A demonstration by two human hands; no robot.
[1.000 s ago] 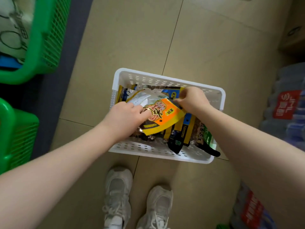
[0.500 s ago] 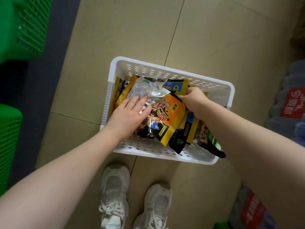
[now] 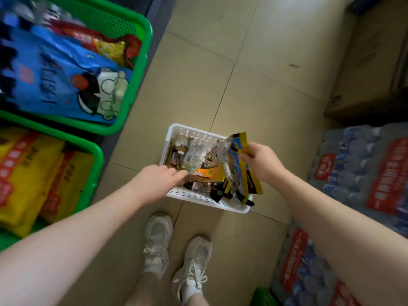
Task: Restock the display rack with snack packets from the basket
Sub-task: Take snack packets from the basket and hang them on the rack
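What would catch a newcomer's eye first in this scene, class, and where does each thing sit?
Probably the white basket on the floor tiles at centre, crammed with snack packets. The right hand grips a bunch of yellow-and-blue packets over its right side, while the left hand reaches in from the left. Bright green crates of big bags fill the left edge.

Right hand (image 3: 262, 163) gripping packets (image 3: 239, 166) above basket (image 3: 194, 198)

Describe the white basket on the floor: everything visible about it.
The white basket is rectangular, looks like plastic, and has perforated walls. It sits on the tiled floor just ahead of the person's shoes, piled with snack packets. The left hand reaches in over its near-left corner toward an orange packet; whether it grips is unclear. The right hand holds a blue-and-yellow packet upright above its right side.
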